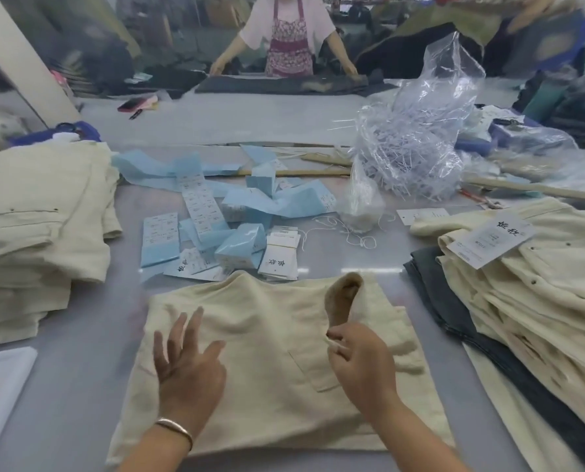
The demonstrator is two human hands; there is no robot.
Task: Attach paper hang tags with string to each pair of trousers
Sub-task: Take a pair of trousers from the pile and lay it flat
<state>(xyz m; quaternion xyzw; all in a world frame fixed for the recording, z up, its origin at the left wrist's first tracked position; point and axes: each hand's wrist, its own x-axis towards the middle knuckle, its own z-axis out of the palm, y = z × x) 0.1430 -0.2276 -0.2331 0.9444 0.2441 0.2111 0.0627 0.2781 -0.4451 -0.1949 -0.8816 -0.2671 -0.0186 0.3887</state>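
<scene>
A: What did the right hand (359, 362) have in its grip?

B: It pinched a fold of the cream trousers (270, 362) between thumb and curled fingers, lifting a flap of cloth so the tan lining showed. Whether a string was also in that pinch, I could not tell.

A: And the left hand (185, 362)?

B: It held nothing. Its fingers were spread and straight, the palm lying on those same trousers, left of the patch pocket (315, 369).

A: Where did the trousers lie?

B: Flat on the grey bench (90, 369), right in front of the person.

A: The tags?

B: A stack of white hang tags (281, 257) sat just beyond the trousers, beside blue label strips (199, 206). Loose white strings (349, 233) lay beyond the trousers and to the right, near a clear plastic bag (420, 131).

A: Other garments?

B: 1 untagged cream pile (39, 219) sat left of the trousers; to the right, another pile (540, 301) carried a tag (492, 240) on top.
</scene>
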